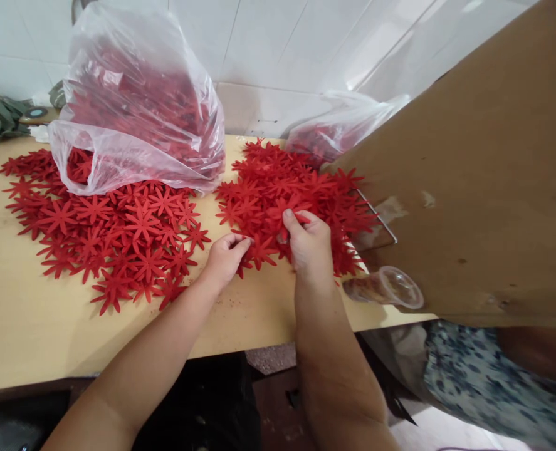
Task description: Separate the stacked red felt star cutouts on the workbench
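Two heaps of red, flower-shaped cutouts with long narrow petals lie before me. My left hand (228, 255) is closed in a pinch at the near edge of the right heap (268, 172), its fingertips on a petal of a red flower cutout (261, 250). Over the same heap, my right hand (313, 244) is closed, with red flower cutouts (302, 218) between thumb and fingers; how many it holds is hidden. To the left of my hands spreads the other heap (141, 222).
A clear plastic bag (141, 106) full of red cutouts stands behind the left heap, and another bag (338, 125) lies by the wall. A large brown board (475, 169) rises at right, beside a clear cup (395, 288) and a thin metal rod (376, 216). Someone's patterned clothing (484, 382) shows lower right.
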The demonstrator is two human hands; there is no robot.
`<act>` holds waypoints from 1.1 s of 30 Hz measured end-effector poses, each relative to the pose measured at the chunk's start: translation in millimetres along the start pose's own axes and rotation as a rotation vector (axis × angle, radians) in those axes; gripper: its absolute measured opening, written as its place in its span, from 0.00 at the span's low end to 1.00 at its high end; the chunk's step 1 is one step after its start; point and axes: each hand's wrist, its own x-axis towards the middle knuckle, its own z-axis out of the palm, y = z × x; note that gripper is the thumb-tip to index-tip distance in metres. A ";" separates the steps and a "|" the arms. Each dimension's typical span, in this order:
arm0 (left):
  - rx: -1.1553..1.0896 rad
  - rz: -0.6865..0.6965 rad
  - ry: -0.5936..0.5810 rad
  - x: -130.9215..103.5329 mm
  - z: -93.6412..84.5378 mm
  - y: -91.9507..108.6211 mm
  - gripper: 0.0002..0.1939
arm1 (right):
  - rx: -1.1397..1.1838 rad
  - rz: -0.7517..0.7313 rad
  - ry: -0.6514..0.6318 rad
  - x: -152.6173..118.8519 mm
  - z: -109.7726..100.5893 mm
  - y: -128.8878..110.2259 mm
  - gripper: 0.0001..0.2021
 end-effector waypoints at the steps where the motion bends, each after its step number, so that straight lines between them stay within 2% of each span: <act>1: -0.002 -0.001 0.001 -0.2 -0.1 0.1 0.06 | 0.004 0.017 0.016 0.1 0.4 -0.5 0.18; 5: -0.005 -0.017 0.006 -0.7 0.4 0.9 0.05 | 0.058 0.052 0.088 2.8 3.4 -0.8 0.19; 11: -0.008 -0.021 -0.001 -0.8 1.3 1.3 0.06 | 0.100 0.059 -0.009 13.1 4.5 -4.4 0.16; 14: 0.013 -0.017 0.011 -0.9 1.1 2.0 0.06 | 0.115 0.009 -0.014 19.1 3.0 -8.7 0.15; 17: 0.027 -0.018 0.028 -1.0 1.4 3.2 0.05 | 0.041 -0.030 0.058 25.4 0.8 -9.9 0.14; 20: 0.018 -0.033 0.038 -1.1 2.0 4.1 0.05 | -0.101 -0.061 0.137 32.0 -1.2 -8.1 0.19; 23: 0.010 -0.043 0.032 -1.1 2.2 3.4 0.04 | -0.122 -0.035 0.174 39.0 -2.0 -6.7 0.23; 26: 0.010 -0.030 0.035 -0.5 1.5 1.4 0.04 | -0.042 0.066 0.137 44.4 -1.9 -8.1 0.23; 28: 0.008 -0.026 0.032 0.1 1.0 0.3 0.04 | -0.005 0.107 0.051 45.5 -1.8 -10.5 0.20; 31: 0.007 -0.030 0.021 0.6 0.7 -0.1 0.04 | 0.032 0.077 -0.030 43.8 -1.5 -14.7 0.15; 33: 0.008 -0.034 0.019 0.5 0.8 0.3 0.04 | 0.032 0.056 -0.023 42.9 -1.0 -16.5 0.13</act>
